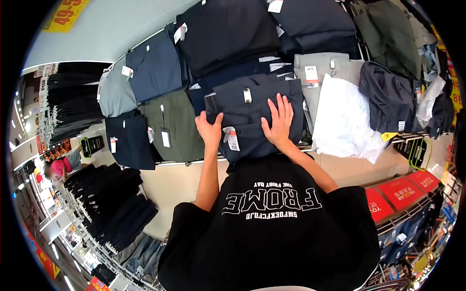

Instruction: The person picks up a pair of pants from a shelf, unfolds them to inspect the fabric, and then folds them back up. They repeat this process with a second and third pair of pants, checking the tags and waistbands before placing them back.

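A folded pair of dark navy trousers [242, 114] lies on the pile at the front edge of the display, right before me. It has a small label at the waistband and a red-and-white price tag [233, 139] hanging on its left part. My left hand [209, 131] is at the trousers' left edge, thumb on top and fingers round the side. Flat on the right part of the cloth rests my right hand [279, 121], with its fingers stretched out and holding nothing.
Olive trousers [170, 126] lie to the left, grey trousers [310, 65] and a white plastic-wrapped garment [344, 116] to the right. Black trousers [225, 36] are stacked behind. Racks of hanging trousers [109, 206] stand at left; red boxes [400, 194] sit at lower right.
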Demonstrator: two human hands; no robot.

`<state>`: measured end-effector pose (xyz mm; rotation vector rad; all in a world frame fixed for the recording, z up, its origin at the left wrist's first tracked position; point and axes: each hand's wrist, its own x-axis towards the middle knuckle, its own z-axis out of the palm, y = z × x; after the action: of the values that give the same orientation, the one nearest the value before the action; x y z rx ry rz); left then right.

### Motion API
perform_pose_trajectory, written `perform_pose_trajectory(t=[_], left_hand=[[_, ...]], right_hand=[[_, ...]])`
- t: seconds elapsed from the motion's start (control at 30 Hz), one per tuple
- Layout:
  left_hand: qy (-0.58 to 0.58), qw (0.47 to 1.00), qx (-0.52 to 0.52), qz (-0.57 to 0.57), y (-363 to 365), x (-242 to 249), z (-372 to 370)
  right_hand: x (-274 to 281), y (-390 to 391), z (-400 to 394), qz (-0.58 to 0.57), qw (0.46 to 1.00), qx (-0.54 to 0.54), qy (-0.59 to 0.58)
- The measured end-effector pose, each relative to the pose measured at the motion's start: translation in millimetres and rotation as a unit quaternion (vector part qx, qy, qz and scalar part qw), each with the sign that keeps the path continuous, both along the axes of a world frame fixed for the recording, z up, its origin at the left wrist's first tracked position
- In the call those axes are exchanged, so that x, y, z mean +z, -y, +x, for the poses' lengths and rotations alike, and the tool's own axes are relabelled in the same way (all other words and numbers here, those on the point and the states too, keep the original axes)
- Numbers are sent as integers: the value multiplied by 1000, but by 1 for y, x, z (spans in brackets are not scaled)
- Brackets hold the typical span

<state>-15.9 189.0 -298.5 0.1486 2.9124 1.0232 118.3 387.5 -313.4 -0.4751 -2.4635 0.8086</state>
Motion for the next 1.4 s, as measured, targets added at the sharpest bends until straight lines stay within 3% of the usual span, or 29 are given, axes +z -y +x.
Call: perform_pose_trajectory(t=[0.07,0.2,0.27,0.33,0.37,0.4,0.47,0.53,0.6,0.7,0.73,0.8,0.83,0.9,1.03,1.17,1.33,1.4], left_hand=[[-72,997,8,22,-4,-1,10],[102,970,40,217,-25,51,26],[95,970,1,222,-18,42,20],[195,929,9,314,-16,47,14],[240,902,12,359,-17,53,11],[276,898,2,344,-16,54,7],[317,907,-6,278,-17,58,0],[300,916,-13,266,-24,57,0],[286,925,-15,250,-26,52,0],[204,961,-20,188,-21,27,-4],[186,965,-26,185,-15,12,-8],[100,977,-59,176,-23,22,-4],[114,974,-71,184,-26,32,-2],[118,970,-73,198,-32,43,-1],[202,948,-47,239,-32,53,-5],[240,937,-50,250,-34,55,-15],[282,927,-57,238,-36,57,-28],[274,934,-120,196,-33,51,-35]], right_hand=[[3,-3,2,-32,999,0,-9],[4,-18,23,-59,987,-146,13],[2,-27,32,-110,973,-199,37],[8,-35,36,-146,965,-217,30],[15,-38,38,-228,949,-213,41],[21,-40,38,-310,927,-206,53],[22,-45,40,-276,938,-205,48],[13,-49,41,-334,931,-147,-15],[-1,-52,41,-312,937,-158,-10],[-19,-68,43,-490,866,-106,6],[-32,-72,42,-477,875,-82,-8],[-23,-78,39,-511,858,-58,8],[-21,-81,38,-518,853,-58,14],[-20,-84,34,-324,944,-48,-41],[-25,-91,28,-469,880,-37,-64],[-28,-97,22,-517,854,-27,-57],[-25,-95,18,-518,853,-45,-42],[-22,-93,19,-505,861,-65,-18]])
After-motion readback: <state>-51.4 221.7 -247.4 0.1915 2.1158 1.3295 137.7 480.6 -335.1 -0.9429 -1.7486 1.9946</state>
